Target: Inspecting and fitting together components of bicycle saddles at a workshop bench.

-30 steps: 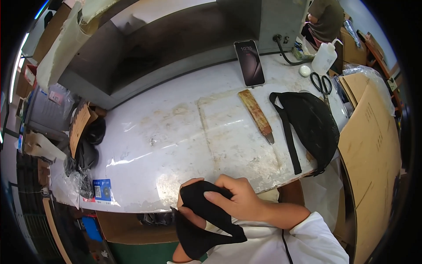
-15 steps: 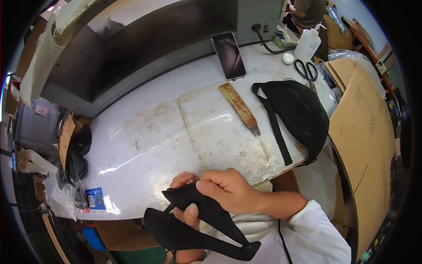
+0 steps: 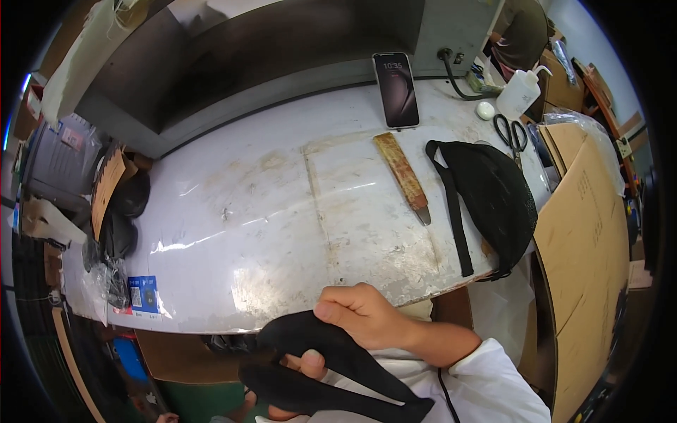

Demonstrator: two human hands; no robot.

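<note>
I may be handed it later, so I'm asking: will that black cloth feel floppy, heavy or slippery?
The black cloth is probably soft and bendable, since its two lengths curve around the left thumb. It looks light: the right hand seems to pinch just its upper edge. Its dull surface suggests little slipperiness.

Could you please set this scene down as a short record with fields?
Right hand: pinching the upper edge of a black piece
Left hand: holding the same piece, mostly hidden by it, thumb showing at the gap
Piece shape: two strips meeting at the right end
Surface: worn white tabletop
On it: lit phone, flat bladed tool, black strapped item, scissors, white spouted bottle
Far right: cardboard
Background: another person, partly visible
</note>
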